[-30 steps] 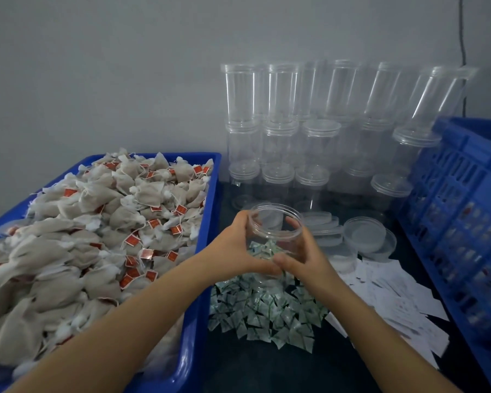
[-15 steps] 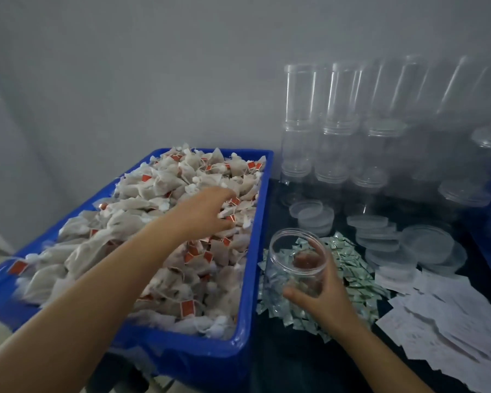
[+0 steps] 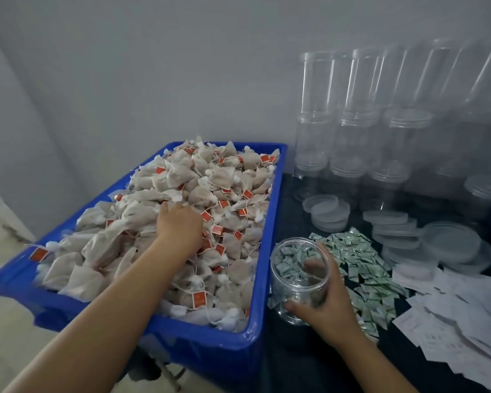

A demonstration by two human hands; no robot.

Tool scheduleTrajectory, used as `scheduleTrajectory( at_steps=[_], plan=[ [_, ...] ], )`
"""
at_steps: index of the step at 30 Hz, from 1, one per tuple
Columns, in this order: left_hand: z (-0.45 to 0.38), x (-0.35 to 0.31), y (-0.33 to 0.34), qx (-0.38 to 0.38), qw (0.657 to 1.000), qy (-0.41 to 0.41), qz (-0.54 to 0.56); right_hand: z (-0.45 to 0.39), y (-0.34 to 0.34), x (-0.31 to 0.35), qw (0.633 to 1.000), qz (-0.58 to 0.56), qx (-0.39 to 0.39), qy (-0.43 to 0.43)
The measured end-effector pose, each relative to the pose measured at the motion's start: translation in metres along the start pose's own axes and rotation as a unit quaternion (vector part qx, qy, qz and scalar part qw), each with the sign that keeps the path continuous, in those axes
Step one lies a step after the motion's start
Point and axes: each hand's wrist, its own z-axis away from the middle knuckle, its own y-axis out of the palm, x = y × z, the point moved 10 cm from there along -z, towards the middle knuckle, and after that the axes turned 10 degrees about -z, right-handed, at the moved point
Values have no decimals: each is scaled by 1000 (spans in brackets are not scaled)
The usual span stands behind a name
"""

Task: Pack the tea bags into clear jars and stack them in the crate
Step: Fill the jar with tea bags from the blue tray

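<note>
Tea bags (image 3: 199,194) lie heaped in the blue bin (image 3: 277,211); the left hand (image 3: 179,228), on the jar a second ago, now digs in, fingers buried, grasp unclear; the right hand (image 3: 328,303) grips the empty clear jar (image 3: 298,276) beside it; filling begins.

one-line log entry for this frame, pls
phase: grab bags | left hand: on tea bags in bin | right hand: holds jar, empty, upright

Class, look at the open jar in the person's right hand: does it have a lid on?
No. The jar held by the right hand shows an open, uncovered mouth.
</note>
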Motion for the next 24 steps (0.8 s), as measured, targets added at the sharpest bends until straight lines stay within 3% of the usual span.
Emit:
scheduleTrajectory(
  at_steps=[11,17,24],
  plan=[
    [4,8,-17,-96,995,-27,17,0,-1,2,1000,3,-2,-12],
    [11,36,-20,-139,963,-61,222,0,1,3,1000,2,2,-12],
    [17,45,-27,-185,889,-47,415,0,-1,1,1000,17,-4,-14]
  ],
)
